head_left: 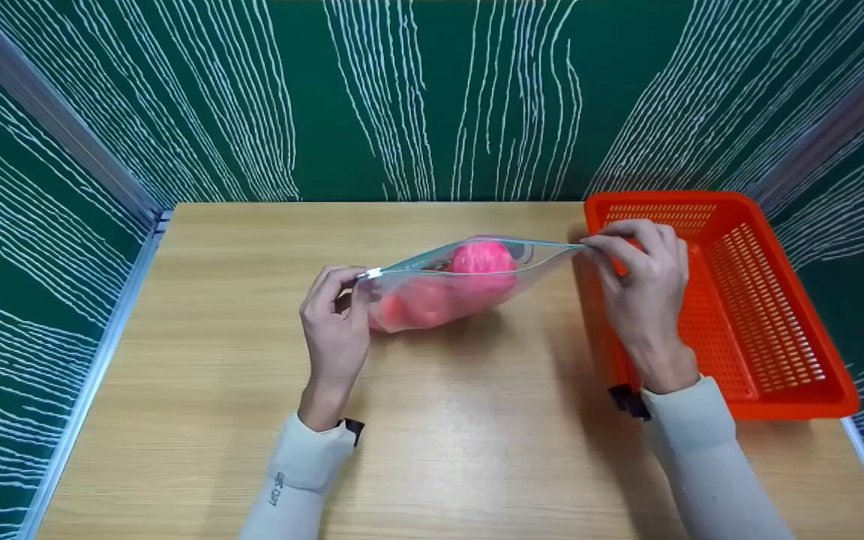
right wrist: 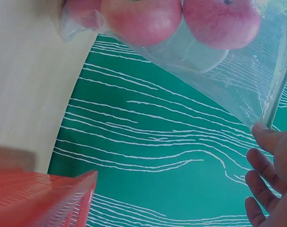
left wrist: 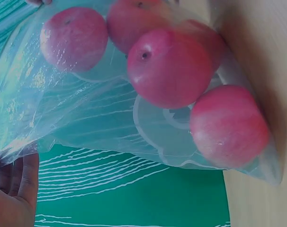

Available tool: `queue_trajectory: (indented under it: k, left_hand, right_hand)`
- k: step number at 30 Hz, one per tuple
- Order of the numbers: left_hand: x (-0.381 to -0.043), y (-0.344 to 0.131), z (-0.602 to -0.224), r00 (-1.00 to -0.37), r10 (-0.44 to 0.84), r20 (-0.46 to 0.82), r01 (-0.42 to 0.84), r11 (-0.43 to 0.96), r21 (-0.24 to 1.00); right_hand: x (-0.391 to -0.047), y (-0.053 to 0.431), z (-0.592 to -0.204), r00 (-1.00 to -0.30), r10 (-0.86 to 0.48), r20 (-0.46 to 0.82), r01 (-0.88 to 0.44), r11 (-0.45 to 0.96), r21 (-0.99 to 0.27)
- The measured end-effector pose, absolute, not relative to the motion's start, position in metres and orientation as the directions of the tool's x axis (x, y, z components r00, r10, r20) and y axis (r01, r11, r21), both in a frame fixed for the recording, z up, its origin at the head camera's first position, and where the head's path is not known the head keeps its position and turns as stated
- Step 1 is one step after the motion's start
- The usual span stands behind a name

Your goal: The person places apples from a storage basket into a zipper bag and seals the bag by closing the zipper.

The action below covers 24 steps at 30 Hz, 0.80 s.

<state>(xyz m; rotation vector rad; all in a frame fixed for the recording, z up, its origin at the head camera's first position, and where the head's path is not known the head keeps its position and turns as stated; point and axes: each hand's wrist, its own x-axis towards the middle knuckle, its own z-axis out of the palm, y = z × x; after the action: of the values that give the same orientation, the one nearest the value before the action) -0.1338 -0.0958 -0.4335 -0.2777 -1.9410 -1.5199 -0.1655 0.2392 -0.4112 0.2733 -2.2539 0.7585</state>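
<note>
A clear zip bag (head_left: 432,304) with several red apples (left wrist: 169,68) inside hangs between my two hands, its mouth parted. My left hand (head_left: 336,319) pinches the left corner of the mouth, beside the white slider (head_left: 374,273). At the opposite corner, my right hand (head_left: 646,281) pinches the bag's edge between thumb and forefinger. One pink-red apple (head_left: 483,264) shows through the opening. In the right wrist view, apples (right wrist: 221,21) lie against the film, and the right hand's other fingers (right wrist: 262,189) are bent away from the bag.
An orange-red plastic basket (head_left: 792,300) with slotted walls stands on the right of the wooden table (head_left: 199,360), just under and beyond my right hand. Green walls (head_left: 439,97) with white wavy lines enclose the table's back and sides.
</note>
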Motion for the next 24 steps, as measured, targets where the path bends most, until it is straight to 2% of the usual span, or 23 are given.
queue_trajectory:
  k: [16, 24]
  left_hand:
    - [-0.136, -0.091, -0.420, -0.764, -0.210, 0.610, 0.550, 0.283, 0.786]
    - [-0.138, -0.089, -0.413, -0.761, -0.207, 0.615, 0.564, 0.260, 0.784]
  right_hand:
    - [-0.159, 0.249, -0.394, -0.687, 0.027, 0.726, -0.421, 0.800, -0.428]
    - [-0.154, 0.250, -0.383, -0.676, 0.079, 0.733, -0.419, 0.777, -0.470]
